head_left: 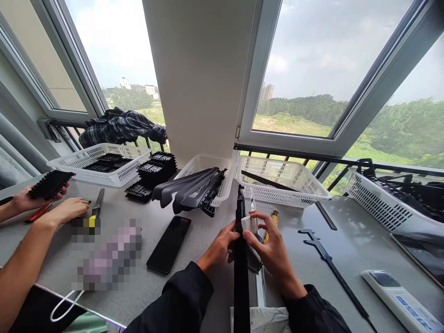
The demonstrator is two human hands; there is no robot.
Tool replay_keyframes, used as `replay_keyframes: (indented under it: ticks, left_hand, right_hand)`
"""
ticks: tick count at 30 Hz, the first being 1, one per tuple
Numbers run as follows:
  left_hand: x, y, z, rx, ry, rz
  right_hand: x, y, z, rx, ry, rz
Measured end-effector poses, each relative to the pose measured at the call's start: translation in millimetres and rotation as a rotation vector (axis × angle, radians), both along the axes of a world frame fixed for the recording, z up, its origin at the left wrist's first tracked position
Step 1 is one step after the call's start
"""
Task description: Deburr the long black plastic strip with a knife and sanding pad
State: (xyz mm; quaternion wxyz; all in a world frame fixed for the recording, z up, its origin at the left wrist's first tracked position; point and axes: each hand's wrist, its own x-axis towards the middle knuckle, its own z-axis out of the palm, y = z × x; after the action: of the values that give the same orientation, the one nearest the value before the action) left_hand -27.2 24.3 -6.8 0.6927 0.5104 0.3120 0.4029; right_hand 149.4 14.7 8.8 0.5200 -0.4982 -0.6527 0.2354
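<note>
Your left hand (221, 246) grips the black strip (242, 286), likely light, stiff, best held by its sides, while your right hand (271, 247) pinches a white block (247, 224) beside it.

Pretty bright spot tbh. Cloudy daylight comes through a big grey-framed glass window (305, 60) on the right and another grey-framed glass window (114, 51) on the left, with a plain beige-grey wall section (204, 78) between. Pale grey fabric curtain (15, 155) far left, smooth grey flat-topped table (347, 249) below. Green trees (308, 107) outside, plus what are probably high-rises, kinda hazy.
</note>
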Motion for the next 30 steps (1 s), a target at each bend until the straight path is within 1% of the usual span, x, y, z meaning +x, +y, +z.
replay_keyframes:
  ticks: [6, 10, 12, 15, 18, 20, 22, 24, 28, 30]
  left_hand:
    - [1, -4, 6.6, -0.062, -0.001, 0.121]
    - [3, -5, 6.8, -0.07, -0.047, 0.159]
    - [4, -5, 6.7, -0.053, -0.048, 0.165]
    - [4, -3, 5.5, -0.021, -0.023, 0.175]
    - [2, 0, 2.6, -0.004, -0.02, 0.226]
    - [2, 0, 0.9, 0.001, -0.016, 0.262]
    - [3, -2, 0.0, -0.005, -0.004, 0.271]
    - [5, -5, -0.4, -0.017, 0.007, 0.231]
    - [10, -12, -2.3, -0.024, -0.024, 0.038]
    - [11, -13, -3.8, -0.027, -0.057, -0.02]
  right_hand:
    - [-2, 0, -1.4, -0.017, -0.05, -0.017]
    - [3, 1, -0.4, -0.038, -0.091, -0.016]
    - [6, 1, 2.0, -0.061, -0.101, 0.009]
    - [9, -1, 6.3, -0.09, -0.114, 0.089]
    - [6, -4, 8.1, -0.104, -0.131, 0.173]
    - [2, -5, 7.6, -0.105, -0.124, 0.189]
    - [0, -5, 6.9, -0.113, -0.101, 0.163]
    - [0, -4, 6.4, -0.13, -0.069, 0.11]
    - [6, 1, 6.1, -0.17, -0.014, -0.016]
    - [8, 2, 6.8, -0.184, -0.001, -0.064]
